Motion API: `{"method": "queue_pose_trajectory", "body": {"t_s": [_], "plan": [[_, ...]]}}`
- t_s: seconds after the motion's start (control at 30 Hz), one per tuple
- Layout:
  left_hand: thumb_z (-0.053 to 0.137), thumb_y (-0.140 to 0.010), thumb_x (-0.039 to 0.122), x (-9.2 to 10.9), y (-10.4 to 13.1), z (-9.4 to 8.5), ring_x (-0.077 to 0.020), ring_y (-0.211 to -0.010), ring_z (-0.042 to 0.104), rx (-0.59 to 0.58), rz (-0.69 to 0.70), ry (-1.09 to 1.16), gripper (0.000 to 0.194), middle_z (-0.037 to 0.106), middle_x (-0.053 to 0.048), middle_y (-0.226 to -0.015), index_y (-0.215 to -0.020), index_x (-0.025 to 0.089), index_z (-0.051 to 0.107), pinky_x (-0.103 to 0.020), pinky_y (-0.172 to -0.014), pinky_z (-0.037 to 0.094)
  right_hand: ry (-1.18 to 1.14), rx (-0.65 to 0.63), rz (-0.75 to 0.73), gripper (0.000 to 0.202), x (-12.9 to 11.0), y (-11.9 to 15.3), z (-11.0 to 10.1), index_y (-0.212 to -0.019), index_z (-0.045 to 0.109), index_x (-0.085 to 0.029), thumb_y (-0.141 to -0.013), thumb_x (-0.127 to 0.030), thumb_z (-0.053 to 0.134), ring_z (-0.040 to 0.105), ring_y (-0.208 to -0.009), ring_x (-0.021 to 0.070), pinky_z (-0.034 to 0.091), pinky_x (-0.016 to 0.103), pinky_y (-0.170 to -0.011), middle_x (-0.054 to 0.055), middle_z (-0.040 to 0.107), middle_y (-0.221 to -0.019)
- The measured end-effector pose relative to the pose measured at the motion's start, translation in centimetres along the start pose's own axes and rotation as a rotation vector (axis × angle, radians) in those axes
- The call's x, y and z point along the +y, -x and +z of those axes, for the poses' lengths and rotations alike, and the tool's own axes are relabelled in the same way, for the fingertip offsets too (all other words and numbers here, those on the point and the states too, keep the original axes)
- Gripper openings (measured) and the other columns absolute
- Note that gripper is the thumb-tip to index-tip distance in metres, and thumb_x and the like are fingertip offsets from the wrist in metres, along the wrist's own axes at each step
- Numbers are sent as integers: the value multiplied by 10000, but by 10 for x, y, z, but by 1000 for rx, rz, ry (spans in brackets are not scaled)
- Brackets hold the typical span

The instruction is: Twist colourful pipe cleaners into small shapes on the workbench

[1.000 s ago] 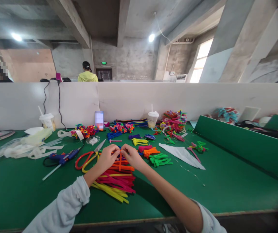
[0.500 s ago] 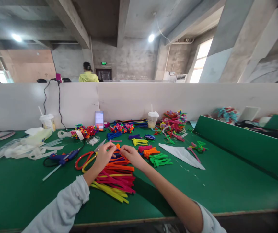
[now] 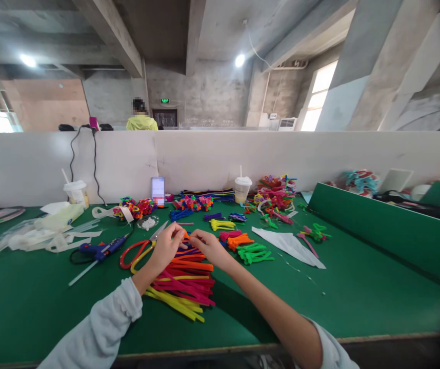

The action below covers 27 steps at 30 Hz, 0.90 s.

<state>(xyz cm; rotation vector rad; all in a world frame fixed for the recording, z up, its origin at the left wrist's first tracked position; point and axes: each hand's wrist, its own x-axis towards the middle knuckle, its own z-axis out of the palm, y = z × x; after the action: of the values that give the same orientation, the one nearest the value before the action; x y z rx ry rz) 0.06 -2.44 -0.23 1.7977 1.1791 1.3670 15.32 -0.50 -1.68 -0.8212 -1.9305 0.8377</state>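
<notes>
Between the fingertips of my left hand (image 3: 169,243) and my right hand (image 3: 207,244) is a small orange pipe cleaner (image 3: 185,236), bent and partly hidden. Both hands are closed in a pinch on it. Beneath them lies a spread of straight pipe cleaners (image 3: 189,279) in yellow, pink, orange and purple. Scissors (image 3: 143,253) with red and yellow handles lie beside my left wrist. Right of my right hand sit bundles of bent pipe cleaners: an orange one (image 3: 240,240), a green one (image 3: 254,252) and a yellow one (image 3: 222,224).
A blue glue gun (image 3: 102,249) and white strips (image 3: 39,233) lie left. Lidded cups (image 3: 242,189) and a phone (image 3: 158,191) stand by the white partition (image 3: 204,159). White paper (image 3: 287,245) lies right, before a green divider (image 3: 381,230). A person in yellow (image 3: 142,122) is beyond.
The fingers have shifted slightly around the orange pipe cleaner, and less of it shows above them. The view has moved a little; the things on the table stay put.
</notes>
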Motion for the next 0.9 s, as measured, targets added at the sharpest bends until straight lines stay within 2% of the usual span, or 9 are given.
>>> {"method": "queue_pose_trajectory", "body": {"t_s": [0.17, 0.33, 0.43, 0.53, 0.7, 0.8, 0.9], "plan": [[478, -755, 394, -14, -7, -6, -112, -564, 567, 63, -29, 37, 243, 501, 12, -668, -708, 157, 497, -214, -502, 489, 21, -1, 22, 157, 6, -1, -9, -732, 554, -165, -782, -262, 441, 435, -584, 103, 328, 217, -553, -25, 501, -625], [460, -748, 409, -11, -5, -5, -131, -632, 554, 20, -80, 13, 255, 522, -3, -701, -713, 161, 509, -232, -535, 492, 161, 7, -16, 144, 8, -6, -27, -748, 580, -174, -767, -239, 452, 478, -640, 125, 359, 239, -592, 4, 557, -698], [439, -750, 376, -5, -4, -5, -136, -664, 534, -11, -76, -78, 225, 523, -2, -696, -676, 172, 499, -233, -562, 477, 297, -19, -52, 156, 14, -8, -51, -720, 598, -178, -759, -243, 462, 494, -683, 142, 376, 264, -638, 23, 566, -730], [428, -743, 331, -5, -5, -7, -134, -628, 515, 5, -42, -197, 196, 529, 7, -649, -626, 183, 484, -233, -581, 439, 416, -115, -51, 185, 26, -3, -86, -688, 617, -185, -757, -258, 462, 509, -725, 162, 389, 284, -683, 42, 580, -749], [427, -707, 273, -7, -5, -8, -143, -597, 501, 26, -43, -327, 170, 529, 14, -586, -565, 194, 478, -238, -585, 383, 642, -233, 170, 180, 51, 16, -149, -692, 644, -177, -727, -237, 478, 525, -731, 185, 394, 287, -685, 66, 606, -755], [418, -703, 252, -8, -4, -6, -148, -609, 504, 27, -44, -335, 163, 532, 13, -583, -563, 194, 478, -236, -591, 373, 696, -242, 260, 218, 63, 23, -167, -742, 647, -167, -748, -250, 445, 535, -742, 190, 396, 289, -696, 79, 614, -799], [407, -712, 235, -9, -3, -5, -147, -617, 512, 23, -42, -342, 162, 542, 11, -596, -576, 191, 485, -235, -596, 372, 708, -249, 272, 220, 73, 23, -168, -747, 653, -174, -750, -261, 452, 534, -761, 198, 396, 287, -700, 86, 616, -805]]}}
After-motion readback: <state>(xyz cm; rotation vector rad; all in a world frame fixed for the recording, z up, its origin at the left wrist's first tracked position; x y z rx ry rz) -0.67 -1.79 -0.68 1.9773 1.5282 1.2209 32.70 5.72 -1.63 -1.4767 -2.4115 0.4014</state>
